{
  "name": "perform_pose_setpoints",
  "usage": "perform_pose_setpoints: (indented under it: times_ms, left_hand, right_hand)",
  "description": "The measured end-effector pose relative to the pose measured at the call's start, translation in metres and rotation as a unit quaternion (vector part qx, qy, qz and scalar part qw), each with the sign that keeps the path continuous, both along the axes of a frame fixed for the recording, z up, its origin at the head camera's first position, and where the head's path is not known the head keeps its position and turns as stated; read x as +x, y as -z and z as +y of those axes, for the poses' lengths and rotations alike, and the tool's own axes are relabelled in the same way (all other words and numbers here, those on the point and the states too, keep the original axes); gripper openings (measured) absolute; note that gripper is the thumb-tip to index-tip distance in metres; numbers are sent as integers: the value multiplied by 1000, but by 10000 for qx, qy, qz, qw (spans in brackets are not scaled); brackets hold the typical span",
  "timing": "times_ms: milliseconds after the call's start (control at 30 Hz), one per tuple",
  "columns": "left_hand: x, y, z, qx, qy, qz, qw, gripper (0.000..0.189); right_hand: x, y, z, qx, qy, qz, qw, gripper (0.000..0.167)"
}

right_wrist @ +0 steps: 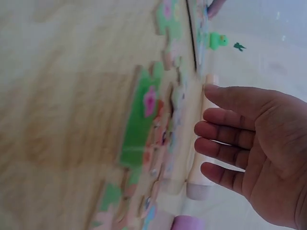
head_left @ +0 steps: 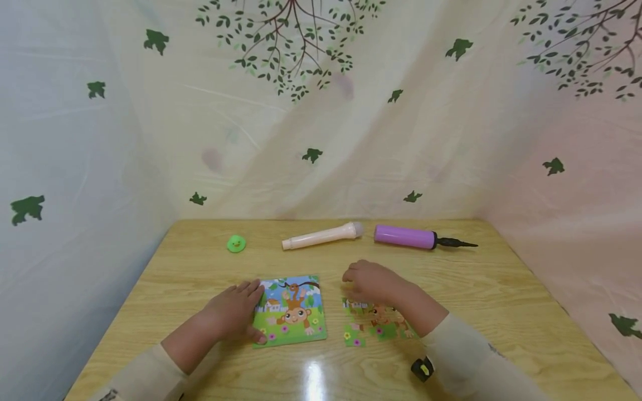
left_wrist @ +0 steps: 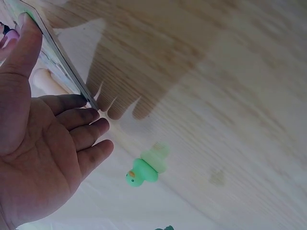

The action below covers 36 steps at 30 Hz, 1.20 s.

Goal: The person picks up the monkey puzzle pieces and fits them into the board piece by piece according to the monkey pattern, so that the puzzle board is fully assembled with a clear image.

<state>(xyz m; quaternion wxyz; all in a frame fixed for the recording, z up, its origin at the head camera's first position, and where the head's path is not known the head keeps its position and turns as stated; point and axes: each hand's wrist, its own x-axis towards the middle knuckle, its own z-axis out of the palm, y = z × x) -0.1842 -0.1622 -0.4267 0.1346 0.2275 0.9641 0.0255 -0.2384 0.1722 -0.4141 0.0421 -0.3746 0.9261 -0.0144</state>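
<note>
A square jigsaw board (head_left: 293, 312) with a picture of a monkey hanging from a branch lies on the wooden table. My left hand (head_left: 233, 312) rests along its left side, thumb on the lower corner and fingertips at the upper one. In the left wrist view the fingers (left_wrist: 86, 132) extend loosely at the board's edge. Right of the board lie jigsaw pieces (head_left: 355, 335) with a similar monkey picture. Just above them hovers my right hand (head_left: 376, 281), partly covering them. The right wrist view shows its palm and loosely extended fingers (right_wrist: 223, 151) holding nothing, beside a green piece (right_wrist: 136, 129).
Along the back of the table lie a small green toy duck (head_left: 236, 243), a pale pink microphone-shaped stick (head_left: 321, 236) and a purple hand pump (head_left: 405, 236) with a black nozzle. A printed fabric curtain (head_left: 301, 184) rises behind. A small black object (head_left: 423, 368) is by the right sleeve.
</note>
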Motion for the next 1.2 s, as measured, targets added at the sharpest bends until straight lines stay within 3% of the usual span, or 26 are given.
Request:
perform_pose_setpoints:
  times_ms: [267, 667, 967, 1200]
  left_hand:
    - [0, 0, 0, -56, -14, 5, 10000, 112]
    - [4, -3, -2, 283, -53, -20, 9996, 112]
    - [2, 1, -3, 190, -110, -53, 9997, 111]
    - [2, 1, -4, 181, -96, -75, 9998, 111]
  right_hand:
    - [17, 7, 14, 298, 186, -145, 9993, 29]
    - [23, 6, 10, 667, 234, 62, 9975, 26]
    - [12, 9, 11, -484, 277, -475, 9973, 7]
    - [5, -1, -1, -1193, 209, -991, 9877, 9]
